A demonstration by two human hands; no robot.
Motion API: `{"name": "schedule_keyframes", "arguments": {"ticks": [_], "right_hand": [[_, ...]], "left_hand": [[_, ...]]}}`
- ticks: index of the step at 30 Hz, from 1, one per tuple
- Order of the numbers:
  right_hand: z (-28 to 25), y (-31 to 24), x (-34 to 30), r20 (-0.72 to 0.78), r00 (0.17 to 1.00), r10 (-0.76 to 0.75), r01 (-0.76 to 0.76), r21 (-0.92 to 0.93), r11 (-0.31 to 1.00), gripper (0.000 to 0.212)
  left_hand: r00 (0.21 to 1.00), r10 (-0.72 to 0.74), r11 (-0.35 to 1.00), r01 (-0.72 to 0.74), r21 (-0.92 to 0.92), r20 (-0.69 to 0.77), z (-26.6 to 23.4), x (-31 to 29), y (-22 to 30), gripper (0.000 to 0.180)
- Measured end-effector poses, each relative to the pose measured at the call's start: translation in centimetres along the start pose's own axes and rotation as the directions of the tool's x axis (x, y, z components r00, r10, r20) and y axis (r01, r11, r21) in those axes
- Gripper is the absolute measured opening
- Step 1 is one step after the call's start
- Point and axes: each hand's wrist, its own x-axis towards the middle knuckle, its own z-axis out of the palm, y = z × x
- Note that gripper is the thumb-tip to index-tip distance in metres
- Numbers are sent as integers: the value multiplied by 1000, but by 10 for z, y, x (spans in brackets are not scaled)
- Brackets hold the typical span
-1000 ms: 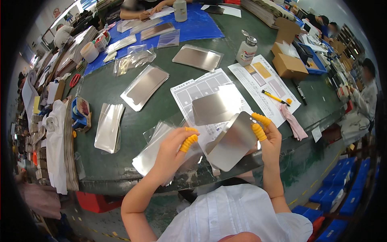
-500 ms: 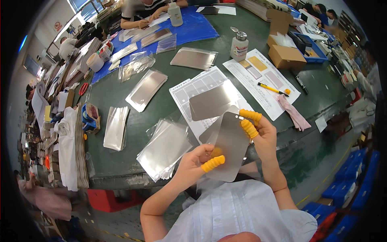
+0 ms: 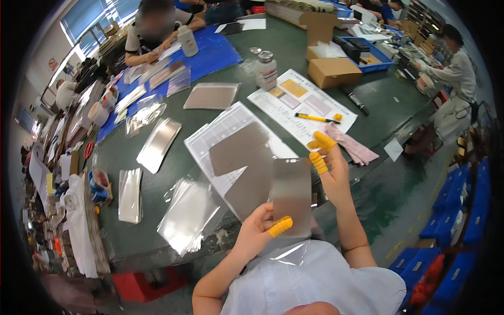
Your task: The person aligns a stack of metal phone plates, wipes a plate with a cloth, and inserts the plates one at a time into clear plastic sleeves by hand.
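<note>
Green bench [image 3: 173, 199] runs away from me, littered with metal plates, clear bags and paper sheets. Just off its near edge I hold a plate [image 3: 292, 195] upright, its long axis pointing away from me. My left hand [image 3: 258, 232] pinches the bottom edge, thumb cot across the face; my right hand [image 3: 332, 170] steadies the top right corner with its capped fingers. Both hands are on the plate, left nearer me. A second plate [image 3: 237, 148] lies beyond on the paper [image 3: 231, 123].
</note>
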Motion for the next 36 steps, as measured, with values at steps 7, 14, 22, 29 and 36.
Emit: {"name": "schedule_keyframes", "arguments": {"ticks": [7, 14, 22, 29, 36], "right_hand": [[-64, 43, 39, 51, 988, -145, 126, -807, 576, 33], [-67, 84, 56, 103, 989, 107, -16, -643, 766, 25], [-24, 48, 158, 81, 968, -239, 244, -541, 805, 18], [55, 63, 270, 288, 828, -481, 533, -668, 519, 20], [79, 61, 279, 388, 854, -347, 519, -679, 519, 22]], "left_hand": [[1000, 26, 996, -26, -83, 4, 37, 24, -27, 51], [1000, 15, 996, -15, -83, -4, 58, 57, -45, 58], [999, 34, 999, -33, -32, 21, 61, 75, -67, 58], [995, 41, 991, -29, -129, 89, 61, 76, -64, 67], [990, -68, 983, 87, -161, 121, 53, 74, -59, 76]]}}
